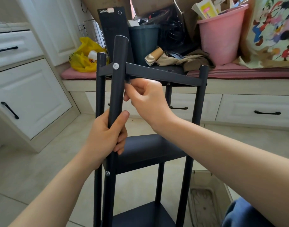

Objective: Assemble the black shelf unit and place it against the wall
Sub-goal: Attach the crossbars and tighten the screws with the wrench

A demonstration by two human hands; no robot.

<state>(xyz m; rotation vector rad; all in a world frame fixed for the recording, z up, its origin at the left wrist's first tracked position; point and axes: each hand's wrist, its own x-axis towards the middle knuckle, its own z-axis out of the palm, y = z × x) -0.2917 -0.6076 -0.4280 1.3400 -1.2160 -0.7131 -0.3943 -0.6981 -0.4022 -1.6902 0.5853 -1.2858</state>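
The black shelf unit (156,153) stands upright on the tiled floor directly under both grips, with three shelves in view and four round posts. Beyond the grips runs a low worktop (238,86) with a pink cushion. On it, up and right of the right grip, sits a pink bucket (220,38) stuffed with paper. A dark bin (143,41) stands straight above that grip. The near post (118,79) leans slightly, and the left hand (106,136) holds it about midway, its grip clamped round the tube with the thumb laid up the front. The right hand (148,99) is just above and right of the left grip. Its fingertips are pinched together on a small dark part (128,81) under the top shelf (156,74), touching the post; what that part is I cannot tell. A yellow bag (84,58) lies up and left of both grips. A stack of paper cups (152,57) lies tipped over above the right grip. A pale screw head (115,66) sits on the post just above it, and another (107,173) sits below the left grip.
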